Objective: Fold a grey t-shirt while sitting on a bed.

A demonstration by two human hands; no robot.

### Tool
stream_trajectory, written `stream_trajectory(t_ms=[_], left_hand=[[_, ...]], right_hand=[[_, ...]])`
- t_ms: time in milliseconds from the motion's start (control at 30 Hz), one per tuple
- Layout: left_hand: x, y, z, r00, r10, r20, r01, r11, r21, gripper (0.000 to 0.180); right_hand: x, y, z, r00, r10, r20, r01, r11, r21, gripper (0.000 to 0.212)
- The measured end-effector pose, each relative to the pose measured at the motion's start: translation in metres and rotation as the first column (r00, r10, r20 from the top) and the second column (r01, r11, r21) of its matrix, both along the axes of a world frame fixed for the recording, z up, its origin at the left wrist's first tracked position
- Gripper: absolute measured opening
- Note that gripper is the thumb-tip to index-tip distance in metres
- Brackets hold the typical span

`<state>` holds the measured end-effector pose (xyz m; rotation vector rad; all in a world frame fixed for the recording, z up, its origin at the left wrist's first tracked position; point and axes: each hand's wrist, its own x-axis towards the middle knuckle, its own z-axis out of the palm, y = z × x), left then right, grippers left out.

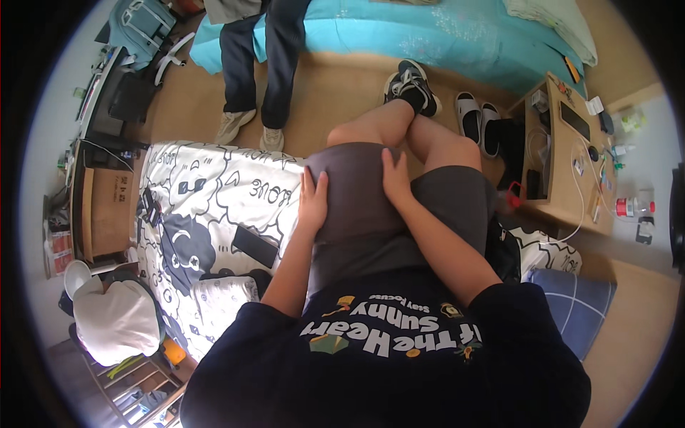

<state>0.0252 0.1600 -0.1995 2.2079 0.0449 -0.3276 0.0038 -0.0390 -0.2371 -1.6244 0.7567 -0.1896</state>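
Head view: your left hand [312, 203] and right hand [397, 178] extend forward, thumbs [322, 181] apart from fingers [307, 181], touching either side of your grey shorts [355, 192]; white lettering [378, 344] crosses your dark shirt [385, 392].

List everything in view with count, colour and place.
Bed cover: one, white with black drawings, left
Flat slab: one, black, on that cover
Cardboard box: one, brown, far left
Bundle: one, white, lower left
Chair: one, blue-grey, top left
Other person's legs: two, dark trousers, top left
Sheet: one, turquoise, top
Slides: two, white and dark, floor
Desk: one, light wood, right
Bottle: one, red-labelled, far right
Checked cloth: one, blue, lower right
Smaller clutter: uncountable, edges
Lap fabric: one, grey-brown, centre
Shorts: one pair, grey, centre
T-shirt: one, dark, bottom
Left hand: one, bare, on lap fabric
Right hand: one, bare, on lap fabric
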Motion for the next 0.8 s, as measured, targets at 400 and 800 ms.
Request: stream_trajectory(t_ms=[400,800], left_hand=[[0.066,0.058,0.071,0.920,-0.319,-0.226,0.039,0.649,-0.760,0.034],[-0.009,0.078,0.124,0.692,-0.710,0.126,0.639,0.685,0.351,0.031]], right_hand=[[-0.018,-0.104,0.140,0.953,0.302,0.022,-0.280,0.852,0.442,0.040],[-0.105,-0.097,0.171,0.244,0.939,-0.243,-0.767,0.034,-0.641,0.052]])
